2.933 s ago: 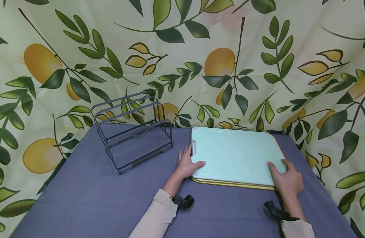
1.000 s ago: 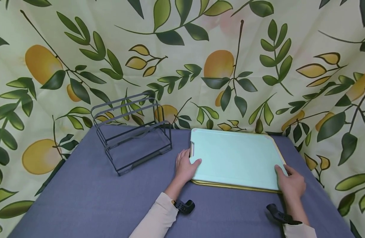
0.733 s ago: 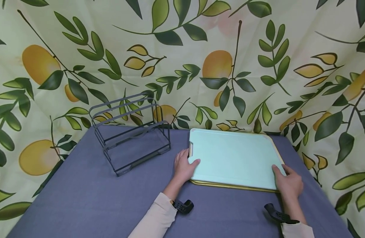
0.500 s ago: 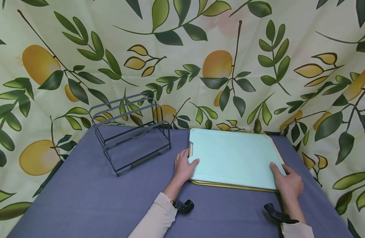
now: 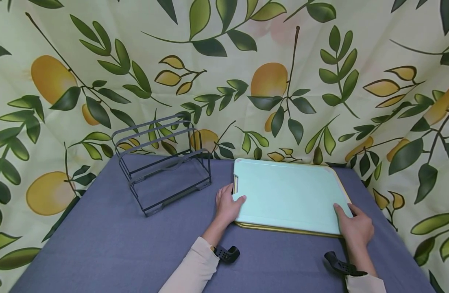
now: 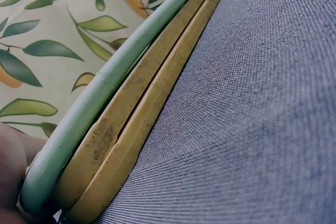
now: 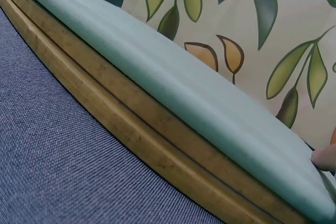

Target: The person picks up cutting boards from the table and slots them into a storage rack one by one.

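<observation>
A mint-green cutting board (image 5: 286,195) lies flat on top of two yellowish-tan boards (image 7: 152,114), stacked with their edges nearly lined up. My left hand (image 5: 227,205) holds the mint board at its left side near the slot handle, thumb on the upper face and the other fingers around the edge. At the right side, my right hand (image 5: 355,224) grips the board, its thumb on top and fingers partly hidden beyond the edge. The left wrist view shows the mint rim resting close above the two tan boards (image 6: 121,124), a thin dark gap between them.
A dark wire rack (image 5: 162,162) with several upright loops stands to the left of the boards on the blue-grey cloth (image 5: 111,244). Behind everything hangs a fabric backdrop (image 5: 224,61) printed with leaves and yellow fruit.
The mint board has shifted slightly toward me and covers more of the tan edge. Both hands have settled a little closer around its sides; the last half second shows almost no motion.
</observation>
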Tool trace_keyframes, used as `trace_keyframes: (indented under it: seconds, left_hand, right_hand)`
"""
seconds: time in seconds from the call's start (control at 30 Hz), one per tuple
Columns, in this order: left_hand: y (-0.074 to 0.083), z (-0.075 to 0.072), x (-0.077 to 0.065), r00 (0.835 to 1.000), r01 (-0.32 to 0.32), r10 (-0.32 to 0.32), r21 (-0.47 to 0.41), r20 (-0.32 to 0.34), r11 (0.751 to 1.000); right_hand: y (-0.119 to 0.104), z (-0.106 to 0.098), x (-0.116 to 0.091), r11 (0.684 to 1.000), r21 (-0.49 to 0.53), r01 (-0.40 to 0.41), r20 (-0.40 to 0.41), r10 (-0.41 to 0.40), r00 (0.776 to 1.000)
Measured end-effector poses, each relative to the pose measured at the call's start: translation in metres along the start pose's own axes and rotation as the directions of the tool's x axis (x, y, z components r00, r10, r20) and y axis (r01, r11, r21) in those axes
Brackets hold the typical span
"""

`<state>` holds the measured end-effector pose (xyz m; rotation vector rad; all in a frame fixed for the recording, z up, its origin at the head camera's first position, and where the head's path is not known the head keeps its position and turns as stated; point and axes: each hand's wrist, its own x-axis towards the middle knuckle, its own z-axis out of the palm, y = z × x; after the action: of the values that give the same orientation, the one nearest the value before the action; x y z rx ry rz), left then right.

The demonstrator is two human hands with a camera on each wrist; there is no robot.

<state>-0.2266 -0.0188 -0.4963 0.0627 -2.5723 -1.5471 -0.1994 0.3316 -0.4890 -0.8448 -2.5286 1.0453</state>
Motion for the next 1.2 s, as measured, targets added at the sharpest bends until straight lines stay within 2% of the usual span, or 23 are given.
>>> trace_keyframes:
  seconds: [0.73, 1.2]
  left_hand:
    - [0.0007, 0.0020, 0.0010, 0.997, 0.056, -0.061, -0.094, -0.053, 0.994]
    - [0.0034, -0.0009, -0.0013, 0.997, 0.068, -0.072, -0.112, -0.033, 0.991]
  right_hand:
    - [-0.0018, -0.0001, -0.0020, 1.000, -0.003, -0.005, -0.004, 0.005, 1.000]
    - [-0.0016, 0.0021, -0.0032, 0.999, 0.028, -0.024, -0.014, 0.024, 1.000]
